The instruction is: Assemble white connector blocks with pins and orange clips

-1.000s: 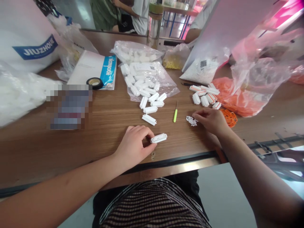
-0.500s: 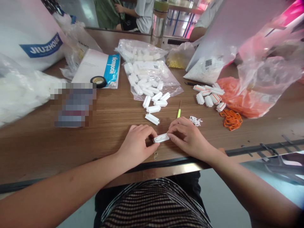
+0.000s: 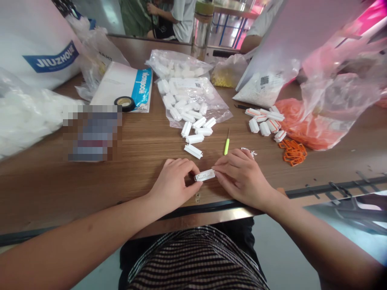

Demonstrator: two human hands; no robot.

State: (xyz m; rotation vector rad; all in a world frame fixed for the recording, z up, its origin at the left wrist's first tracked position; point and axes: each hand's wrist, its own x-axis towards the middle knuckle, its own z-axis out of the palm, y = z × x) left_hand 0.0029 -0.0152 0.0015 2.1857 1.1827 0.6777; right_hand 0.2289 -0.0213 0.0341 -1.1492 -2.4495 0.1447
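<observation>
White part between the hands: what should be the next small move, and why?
Perhaps press lightly with the right hand on the right end of the white part: that hand is there, and the left hand grips the other end, which should steady it. Whether the right hand pinches something small is hidden.

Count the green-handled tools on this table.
1: a green-handled tool lying just beyond the right hand, its thin shaft pointing away from it. Others could be hidden from view.
</observation>
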